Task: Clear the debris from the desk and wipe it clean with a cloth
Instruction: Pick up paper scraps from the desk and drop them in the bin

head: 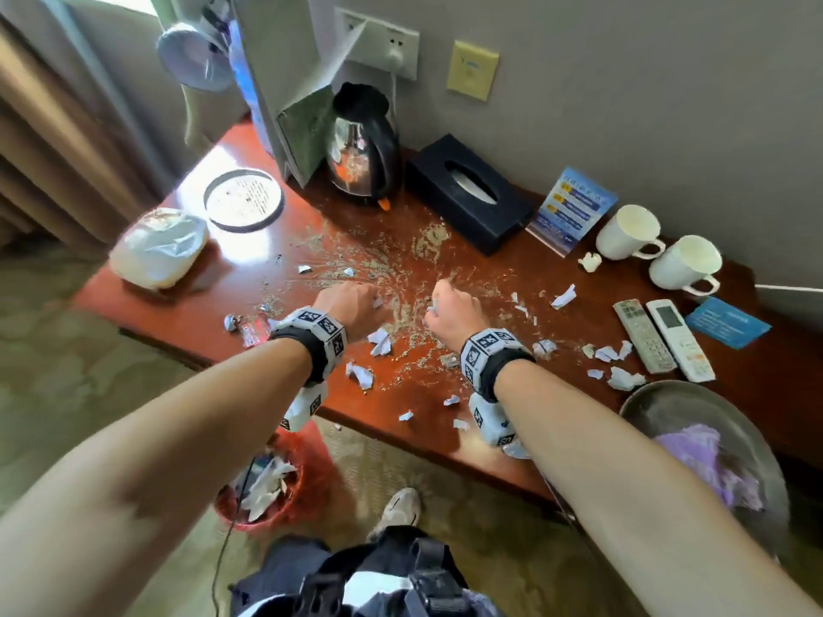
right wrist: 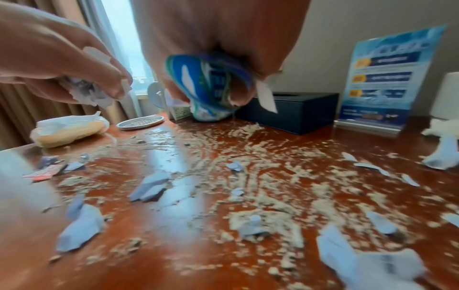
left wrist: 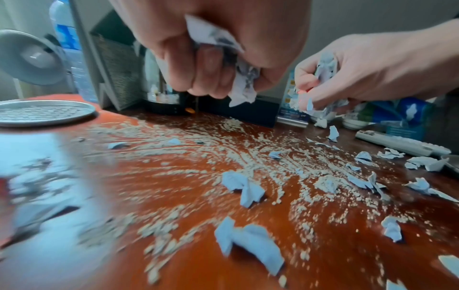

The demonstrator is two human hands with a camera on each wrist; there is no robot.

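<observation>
Above the middle of the red-brown desk (head: 512,278), crumpled white paper scraps (left wrist: 223,58) are gripped in the curled fingers of the left hand (head: 345,302), while a crushed blue-and-green wrapper (right wrist: 211,88) with more white scraps is clenched in the right hand (head: 454,311), the two fists held close together and apart from the desk surface. Pale crumbs (head: 401,260) are smeared across the desk centre, and torn paper bits (head: 380,342) are scattered among them and toward the two remote controls (head: 663,340) at the right. A purple cloth (head: 708,465) is seen in a metal basin (head: 668,394) at the desk's near right edge, and a red bin (head: 262,487) holding paper stands on the floor below the front edge.
</observation>
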